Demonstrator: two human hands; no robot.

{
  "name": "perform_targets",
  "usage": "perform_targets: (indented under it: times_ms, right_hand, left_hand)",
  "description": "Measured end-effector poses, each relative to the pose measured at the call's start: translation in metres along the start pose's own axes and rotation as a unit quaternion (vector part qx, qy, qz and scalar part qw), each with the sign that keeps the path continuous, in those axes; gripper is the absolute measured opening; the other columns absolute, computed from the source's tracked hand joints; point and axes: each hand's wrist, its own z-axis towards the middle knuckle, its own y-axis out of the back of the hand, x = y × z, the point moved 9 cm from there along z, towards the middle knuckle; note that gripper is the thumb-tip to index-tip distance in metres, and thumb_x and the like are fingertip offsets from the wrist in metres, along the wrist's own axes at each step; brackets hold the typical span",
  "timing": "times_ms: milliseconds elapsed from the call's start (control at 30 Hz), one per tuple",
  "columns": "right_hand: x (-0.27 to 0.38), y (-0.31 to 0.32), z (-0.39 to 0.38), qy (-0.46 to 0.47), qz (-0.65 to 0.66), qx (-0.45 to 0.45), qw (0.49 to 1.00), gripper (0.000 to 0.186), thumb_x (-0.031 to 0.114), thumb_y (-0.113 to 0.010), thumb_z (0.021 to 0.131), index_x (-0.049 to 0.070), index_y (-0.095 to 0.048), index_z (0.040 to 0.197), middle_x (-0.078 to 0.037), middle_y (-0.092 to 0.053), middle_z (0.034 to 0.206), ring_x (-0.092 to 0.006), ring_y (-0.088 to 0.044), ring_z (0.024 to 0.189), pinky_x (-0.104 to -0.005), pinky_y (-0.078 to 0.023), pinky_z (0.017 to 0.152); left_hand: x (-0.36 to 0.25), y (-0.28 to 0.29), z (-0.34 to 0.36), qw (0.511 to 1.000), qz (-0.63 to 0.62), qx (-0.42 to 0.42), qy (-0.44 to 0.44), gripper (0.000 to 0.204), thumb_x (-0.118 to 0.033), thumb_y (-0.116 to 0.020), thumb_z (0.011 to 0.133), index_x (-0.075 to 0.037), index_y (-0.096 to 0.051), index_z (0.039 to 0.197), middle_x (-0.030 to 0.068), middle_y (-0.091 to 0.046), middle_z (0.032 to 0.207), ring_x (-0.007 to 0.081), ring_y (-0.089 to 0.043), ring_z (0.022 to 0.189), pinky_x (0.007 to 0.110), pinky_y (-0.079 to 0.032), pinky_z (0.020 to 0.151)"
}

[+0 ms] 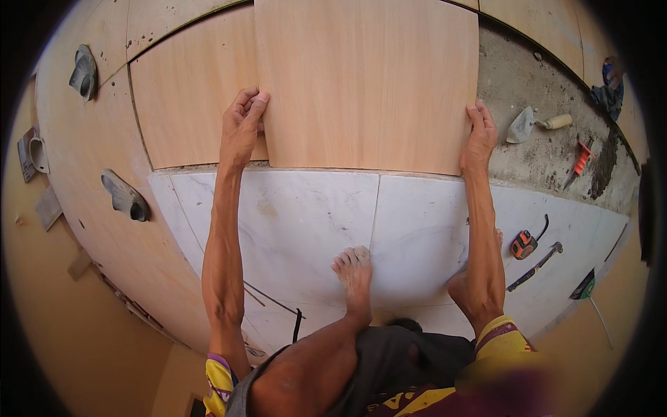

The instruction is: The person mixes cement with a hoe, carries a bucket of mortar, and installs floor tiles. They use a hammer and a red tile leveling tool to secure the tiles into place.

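Observation:
A large wood-look floor tile (pixel 365 83) spans the space between my two hands. My left hand (pixel 240 128) pinches its left edge, thumb against the side and fingers curled. At the opposite edge my right hand (pixel 479 135) grips it near the lower right corner. The tile's left side overlaps a matching tile (pixel 191 90) lying on the floor; its right side borders a rough grey mortar bed (pixel 517 80). Its near edge runs along the white marbled tiles (pixel 299 208). How far it is raised, I cannot tell.
On the mortar bed lie a trowel (pixel 521 126) and a red-gripped pointed tool (pixel 582 160). A tape measure (pixel 524 244) and a hammer (pixel 535 266) rest on white tiles at right. Two grey shoes (pixel 83 73) (pixel 125 196) stand left. My bare foot (pixel 354 278) is near the centre.

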Motion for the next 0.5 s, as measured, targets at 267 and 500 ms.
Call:
perform_targets:
  times_ms: [267,500]
  right_hand:
    - [-0.007,-0.005,0.004,0.024,0.005,0.010,1.000,0.028,0.017,-0.066,0.099,-0.001,-0.072,0.119,-0.002,-0.073,0.104,-0.0086,-0.064,0.094,-0.0221,-0.050,0.085]
    - [-0.007,0.007,0.003,0.000,-0.010,-0.013,1.000,0.026,0.016,-0.068,0.099,-0.001,-0.071,0.119,-0.003,-0.073,0.104,-0.0094,-0.066,0.094,-0.0217,-0.050,0.086]
  left_hand:
    - [0.007,0.010,-0.006,0.999,0.040,-0.033,0.002,0.034,-0.033,-0.065,0.105,-0.005,-0.065,0.124,-0.0036,-0.065,0.097,0.0018,-0.056,0.075,0.019,-0.046,0.064]
    - [0.006,0.005,0.002,1.000,0.016,-0.022,-0.013,0.035,-0.030,-0.067,0.104,-0.002,-0.066,0.124,-0.0017,-0.068,0.096,0.0030,-0.059,0.076,0.020,-0.050,0.068]
